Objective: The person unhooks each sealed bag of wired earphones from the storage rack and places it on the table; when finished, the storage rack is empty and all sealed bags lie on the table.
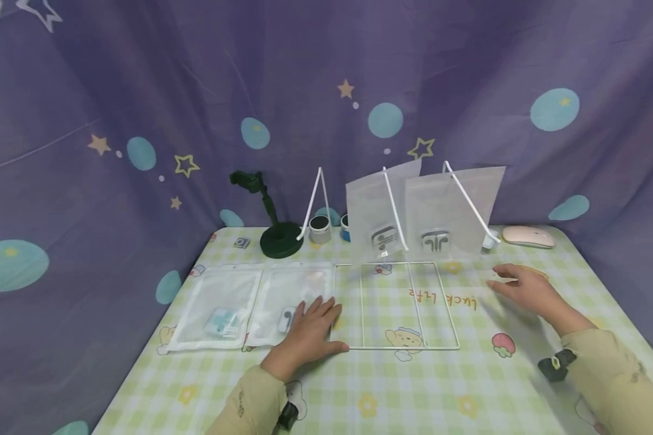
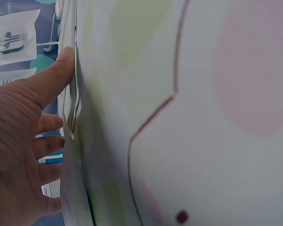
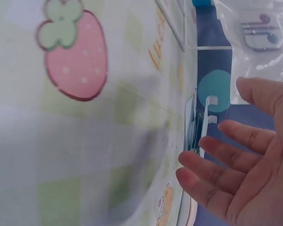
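My left hand [image 1: 309,329] lies with spread fingers on the table, over the right edge of a flat white zip pouch [image 1: 288,281] and beside a white wire rack [image 1: 404,348]. Inside that pouch a small white packet with a dark earphone shape [image 1: 286,319] shows. A second pouch [image 1: 196,308], with a light-blue item inside, lies to its left. Two translucent pouches [image 1: 367,208] [image 1: 441,202] with wired earphones in them hang from the rack's prongs. My right hand [image 1: 528,291] hovers right of the rack, holding nothing, its fingers loosely extended [image 3: 217,174].
At the back stand a black stand [image 1: 280,240], a grey-white round container [image 1: 320,229] and a partly hidden blue one [image 1: 345,228]. A pink mouse [image 1: 528,236] sits back right, a small grey square item [image 1: 242,243] back left. A purple curtain [image 1: 315,72] hangs behind the checked tablecloth [image 1: 413,393].
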The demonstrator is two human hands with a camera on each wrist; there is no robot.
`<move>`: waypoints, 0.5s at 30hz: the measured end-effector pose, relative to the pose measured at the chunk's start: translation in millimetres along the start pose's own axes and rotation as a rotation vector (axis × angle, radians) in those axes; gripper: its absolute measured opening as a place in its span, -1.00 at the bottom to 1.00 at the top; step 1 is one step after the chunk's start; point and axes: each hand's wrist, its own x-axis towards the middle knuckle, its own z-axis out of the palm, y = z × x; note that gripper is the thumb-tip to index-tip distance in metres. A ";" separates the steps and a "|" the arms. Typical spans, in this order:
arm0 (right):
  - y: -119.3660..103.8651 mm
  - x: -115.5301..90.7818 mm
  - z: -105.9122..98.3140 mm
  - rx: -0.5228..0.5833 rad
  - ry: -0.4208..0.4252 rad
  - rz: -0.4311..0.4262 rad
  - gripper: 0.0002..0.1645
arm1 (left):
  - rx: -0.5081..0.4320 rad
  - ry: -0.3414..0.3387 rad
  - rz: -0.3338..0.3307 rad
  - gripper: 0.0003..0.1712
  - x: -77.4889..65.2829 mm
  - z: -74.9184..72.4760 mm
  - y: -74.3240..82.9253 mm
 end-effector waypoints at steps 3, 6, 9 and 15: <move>1.0 5.7 -4.0 0.033 -0.016 0.047 -0.18 | 0.008 -0.008 -0.001 0.02 0.2 -0.2 0.6; 0.9 11.0 -6.3 0.089 -0.037 0.075 -0.05 | 0.009 -0.013 -0.005 0.02 0.2 -0.2 0.9; -1.8 15.2 -6.4 0.140 -0.027 0.076 0.05 | 0.013 -0.015 -0.008 0.02 0.3 0.2 0.8; -9.8 25.4 -0.6 0.243 0.008 0.062 0.14 | 0.026 -0.016 -0.004 0.01 0.9 0.2 0.3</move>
